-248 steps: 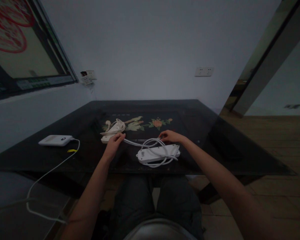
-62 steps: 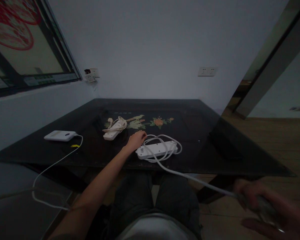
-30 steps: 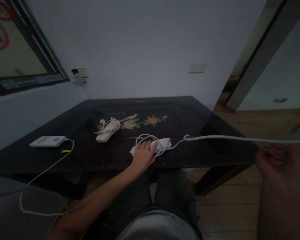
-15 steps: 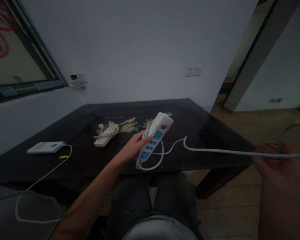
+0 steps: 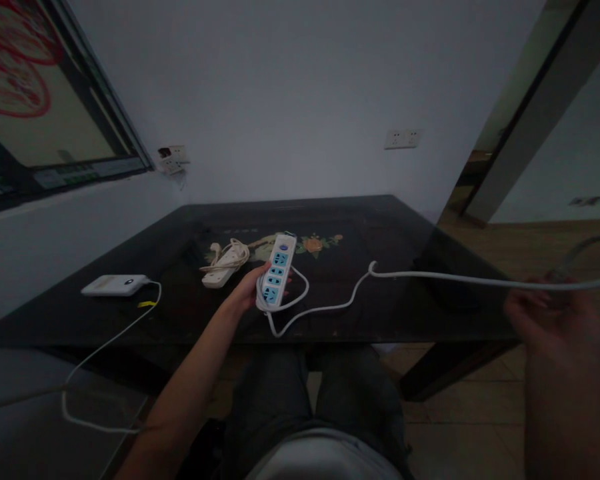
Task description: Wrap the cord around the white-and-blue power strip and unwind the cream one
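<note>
Your right hand (image 5: 555,320), nearest, is blurred; cannot tell whether its fingers pinch the white round cord (image 5: 430,275). Cord runs leftward to your left hand (image 5: 249,288), fingers wrapped round the white plastic power strip with blue sockets (image 5: 279,269), over the dark glossy surface (image 5: 375,233). Step in hand: apparently uncoiling; next move calls for freeing cord at the strip's near end.

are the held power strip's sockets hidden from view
No, the blue sockets of the power strip in the left hand face the camera.
</note>
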A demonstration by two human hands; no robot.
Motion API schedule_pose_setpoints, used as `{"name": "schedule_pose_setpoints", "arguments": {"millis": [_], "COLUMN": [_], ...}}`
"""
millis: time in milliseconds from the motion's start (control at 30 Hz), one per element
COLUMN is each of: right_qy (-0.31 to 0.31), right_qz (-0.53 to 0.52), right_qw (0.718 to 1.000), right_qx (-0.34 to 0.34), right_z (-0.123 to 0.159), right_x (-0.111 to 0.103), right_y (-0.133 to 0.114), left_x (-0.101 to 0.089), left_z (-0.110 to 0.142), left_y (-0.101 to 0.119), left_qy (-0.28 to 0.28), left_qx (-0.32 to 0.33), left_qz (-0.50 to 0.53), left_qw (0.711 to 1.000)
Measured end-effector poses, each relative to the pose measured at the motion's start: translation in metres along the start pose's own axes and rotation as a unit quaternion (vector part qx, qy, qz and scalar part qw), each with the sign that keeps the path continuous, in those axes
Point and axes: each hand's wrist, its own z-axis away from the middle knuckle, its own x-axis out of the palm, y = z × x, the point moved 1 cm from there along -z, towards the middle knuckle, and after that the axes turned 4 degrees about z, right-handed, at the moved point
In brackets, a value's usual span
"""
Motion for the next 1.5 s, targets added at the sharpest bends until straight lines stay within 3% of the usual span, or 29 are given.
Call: {"name": "schedule_pose_setpoints", "arguments": {"millis": [100,267,400,633,967,1200,1300,1400,1433,1500], "right_qy": [0.022,0.008,0.017,-0.02,-0.035,-0.074,-0.078,-0.08,-0.083,-0.091], "right_qz": [0.0,-0.025,-0.011,0.037,0.085,0.081,0.065,0.058,0.058,0.06], "right_qw": [0.998,0.996,0.996,0.996,0.991,0.989,0.992,0.993,0.993,0.993], "right_qx": [0.058,0.084,0.088,0.08,0.097,0.094,0.08,0.068,0.062,0.047], "right_z": [0.003,0.009,0.009,0.013,0.028,0.027,0.027,0.03,0.032,0.036], "right_x": [0.002,0.004,0.003,0.003,0.02,0.023,0.02,0.017,0.016,0.014], "right_y": [0.004,0.012,0.017,0.023,0.052,0.061,0.055,0.045,0.042,0.033], "left_x": [-0.014,-0.027,-0.03,-0.027,-0.021,-0.019,-0.009,0.018,0.032,0.062], "left_z": [0.002,0.001,-0.006,-0.018,-0.032,-0.021,0.0,0.034,0.047,0.066], "left_y": [-0.004,-0.012,-0.013,-0.007,-0.015,-0.011,0.002,0.015,0.017,0.014], "left_qy": [0.01,0.033,0.038,0.03,0.08,0.13,0.181,0.2,0.18,0.086], "left_qx": [-0.022,-0.022,-0.012,0.001,0.076,0.168,0.238,0.319,0.366,0.409], "left_qz": [-0.023,-0.078,-0.14,-0.252,-0.401,-0.456,-0.456,-0.45,-0.449,-0.446], "left_qw": [0.999,0.996,0.989,0.967,0.909,0.864,0.838,0.81,0.795,0.791]}}
